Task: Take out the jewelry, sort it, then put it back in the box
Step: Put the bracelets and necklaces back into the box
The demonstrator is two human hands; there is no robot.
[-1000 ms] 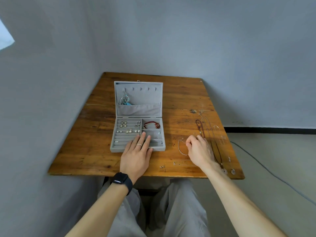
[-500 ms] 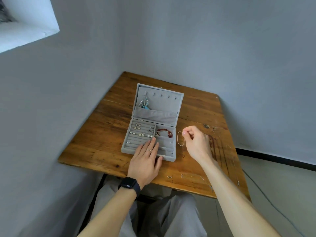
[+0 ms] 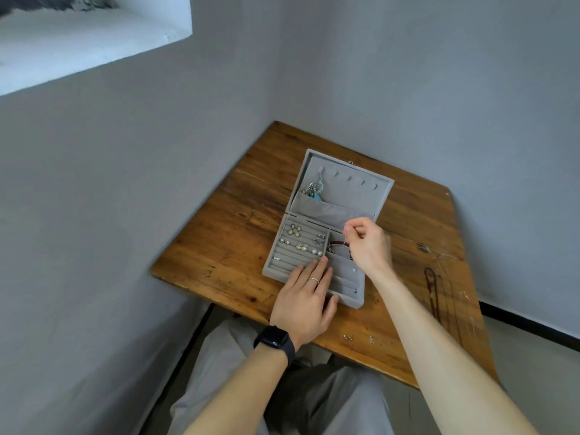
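Grey-walled corner, wooden bench [image 3: 238, 246]: our left hand [image 3: 306, 304] lies flat, fingers [image 3: 317, 271] straight, on the front edge of the open jewelry box [image 3: 361, 301]. Our right hand [image 3: 368, 246] pinches a thin bracelet [image 3: 344, 239] hanging straight down, directly above the box's right rear compartment holding a red bracelet [image 3: 336, 243].

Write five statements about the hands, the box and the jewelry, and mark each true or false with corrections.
1. The jewelry box stands open on the table. True.
2. The right hand rests empty on the table. False: it pinches a thin wire hoop above the box's right side.
3. The left hand lies flat on the box's front edge. True.
4. The dark necklace lies inside the box. False: it lies on the table, to the right of the box.
5. The watch is on the right wrist. False: it is on the left wrist.
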